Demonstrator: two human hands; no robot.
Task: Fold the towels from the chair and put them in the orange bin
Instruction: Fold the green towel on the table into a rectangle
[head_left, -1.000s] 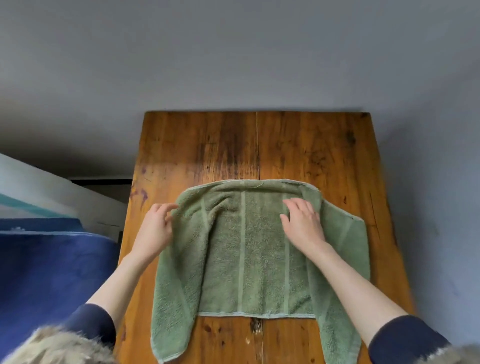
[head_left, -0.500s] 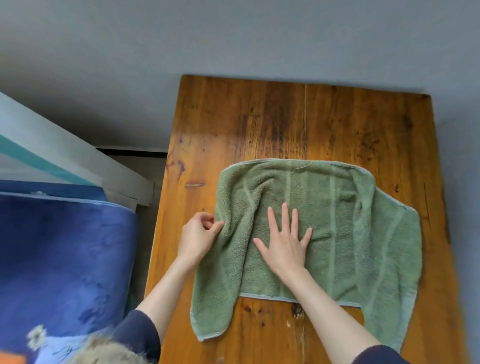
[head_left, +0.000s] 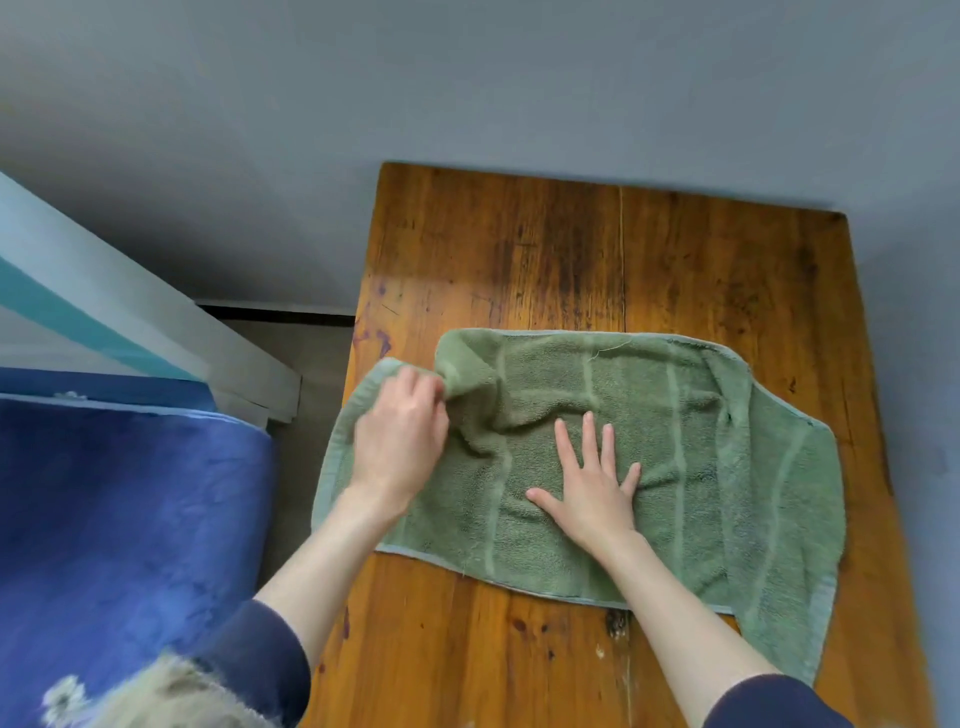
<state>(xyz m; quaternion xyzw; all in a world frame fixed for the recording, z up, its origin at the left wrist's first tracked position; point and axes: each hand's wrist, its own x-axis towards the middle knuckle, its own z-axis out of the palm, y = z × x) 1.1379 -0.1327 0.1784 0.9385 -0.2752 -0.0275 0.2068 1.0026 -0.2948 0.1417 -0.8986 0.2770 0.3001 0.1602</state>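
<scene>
Our left grip (head_left: 400, 441) had the fingers curled, pinching the left flap of the green towel (head_left: 691, 457), prob. so that side could come over the middle. Our right grip (head_left: 589, 486) lay flat w/ fingers spread, pinning the towel's centre on the table (head_left: 519, 249) so nothing slid. Orange bin wasn't in view.

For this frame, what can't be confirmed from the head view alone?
- Orange bin and chair: neither is in the head view, so their places and contents cannot be told.
- Left hand fingertips: curled into a fold of the green towel, so the exact pinch is hidden.
- Towel under the right hand: covered by the flat palm.
- Wooden table near edge: cut off by the frame bottom and sleeves.
</scene>
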